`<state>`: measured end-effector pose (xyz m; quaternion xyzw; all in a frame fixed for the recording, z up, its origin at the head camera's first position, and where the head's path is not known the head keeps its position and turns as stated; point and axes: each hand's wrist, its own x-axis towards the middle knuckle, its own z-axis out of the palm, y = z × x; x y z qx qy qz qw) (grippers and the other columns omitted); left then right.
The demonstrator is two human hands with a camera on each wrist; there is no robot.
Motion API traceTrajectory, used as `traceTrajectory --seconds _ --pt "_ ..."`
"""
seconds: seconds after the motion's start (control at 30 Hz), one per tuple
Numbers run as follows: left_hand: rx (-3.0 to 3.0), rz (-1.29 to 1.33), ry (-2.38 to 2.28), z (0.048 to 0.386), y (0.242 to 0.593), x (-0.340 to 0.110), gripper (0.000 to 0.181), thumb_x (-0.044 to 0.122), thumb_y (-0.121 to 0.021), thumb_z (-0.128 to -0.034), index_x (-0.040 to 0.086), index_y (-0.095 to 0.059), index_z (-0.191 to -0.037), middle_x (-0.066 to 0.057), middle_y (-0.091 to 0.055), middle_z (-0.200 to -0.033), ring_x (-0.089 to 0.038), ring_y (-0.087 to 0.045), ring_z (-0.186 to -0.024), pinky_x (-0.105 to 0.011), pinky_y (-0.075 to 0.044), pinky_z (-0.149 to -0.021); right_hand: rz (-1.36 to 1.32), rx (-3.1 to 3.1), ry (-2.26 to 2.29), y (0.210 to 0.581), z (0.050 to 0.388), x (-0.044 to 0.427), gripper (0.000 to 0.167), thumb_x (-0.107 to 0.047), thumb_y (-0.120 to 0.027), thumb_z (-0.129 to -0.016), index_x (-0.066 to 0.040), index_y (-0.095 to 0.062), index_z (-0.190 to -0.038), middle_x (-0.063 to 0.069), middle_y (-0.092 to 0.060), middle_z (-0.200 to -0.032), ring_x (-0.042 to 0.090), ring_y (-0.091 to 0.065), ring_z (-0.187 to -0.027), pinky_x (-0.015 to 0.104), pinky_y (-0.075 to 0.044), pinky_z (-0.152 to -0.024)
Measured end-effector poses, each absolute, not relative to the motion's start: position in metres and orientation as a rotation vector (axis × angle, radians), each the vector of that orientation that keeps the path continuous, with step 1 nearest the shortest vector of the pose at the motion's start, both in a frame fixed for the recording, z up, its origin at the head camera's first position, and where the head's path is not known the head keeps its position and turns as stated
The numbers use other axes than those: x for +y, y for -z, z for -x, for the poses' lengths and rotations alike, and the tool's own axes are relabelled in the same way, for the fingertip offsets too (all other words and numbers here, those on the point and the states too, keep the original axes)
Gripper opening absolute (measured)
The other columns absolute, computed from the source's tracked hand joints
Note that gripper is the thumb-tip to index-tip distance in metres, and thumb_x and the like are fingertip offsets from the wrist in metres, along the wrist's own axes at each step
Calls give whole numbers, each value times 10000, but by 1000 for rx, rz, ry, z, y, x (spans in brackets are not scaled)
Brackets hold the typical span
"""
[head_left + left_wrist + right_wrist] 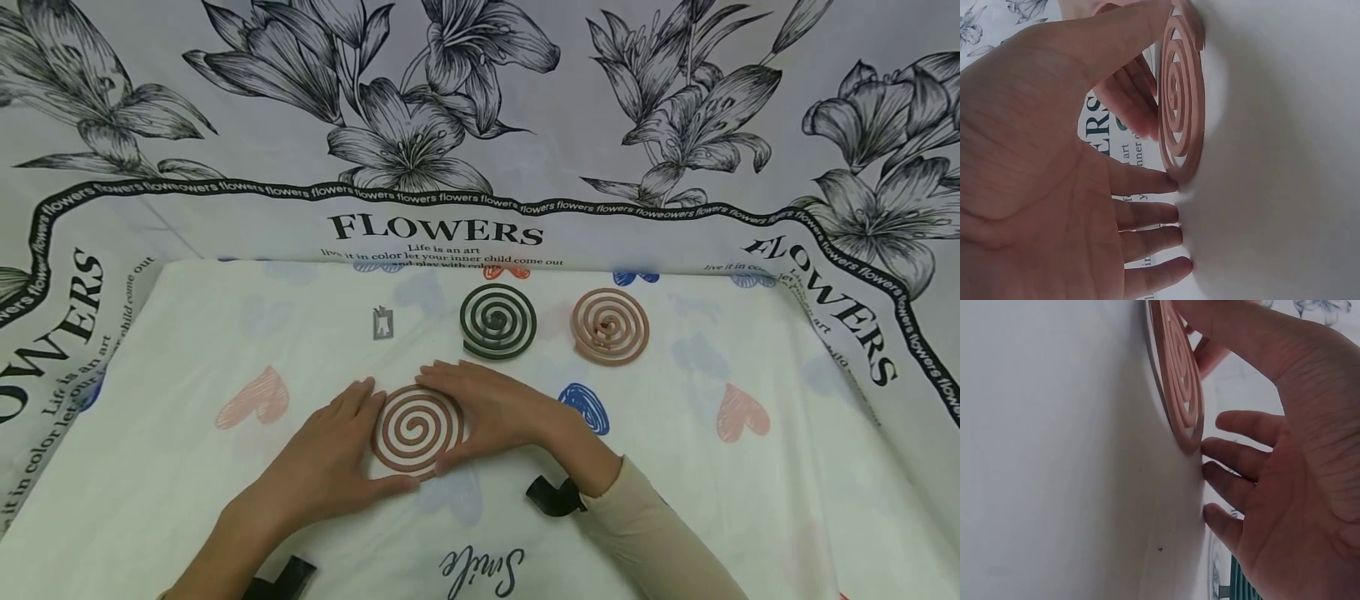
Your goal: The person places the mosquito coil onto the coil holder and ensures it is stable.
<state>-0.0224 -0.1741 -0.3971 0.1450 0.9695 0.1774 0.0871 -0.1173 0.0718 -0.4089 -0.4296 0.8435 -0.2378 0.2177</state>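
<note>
A brown mosquito coil point(458, 425) lies on the white cloth between the two hands. Spread around its left side, the left hand point(330, 454) has straight fingers, with the thumb at the coil's near edge. From the other side the right hand point(491, 408) reaches around the right rim, its fingers at the far edge and its thumb at the near edge. In the left wrist view the index fingertip touches the rim of the coil point(1194, 106), while the other fingertips rest on the cloth. Loosely bent fingers stand beside the coil in the right wrist view.
Behind the hands lie a dark green mosquito coil point(495, 321) and another brown coil point(602, 333). A small grey metal coil stand point(383, 336) is to their left. The cloth point(750, 517) has printed hearts; a flower-print curtain point(525, 167) rises at the back.
</note>
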Motion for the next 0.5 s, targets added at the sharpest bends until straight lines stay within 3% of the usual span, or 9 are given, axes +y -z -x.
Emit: traceTrajectory --seconds 0.17,0.5 --pt "2893 -443 -518 22 400 -174 1186 697 -902 -670 -60 -503 -1491 -285 -464 -1596 -481 -463 -1487 -642 -455 -1150 1197 2331 625 411 118 73 1088 -565 -929 -744 -167 -427 -1624 24 -328 -1748 212 -238 -1657 411 -229 -1358" --pt "2932 -444 -501 23 402 -173 1157 582 -966 -648 -73 -496 -1479 -282 -492 -1565 -479 -480 -1467 -646 -472 -1128 1185 2344 597 414 120 73 1115 -535 -943 -743 -138 -405 -1636 12 -306 -1757 203 -225 -1660 405 -258 -1349"
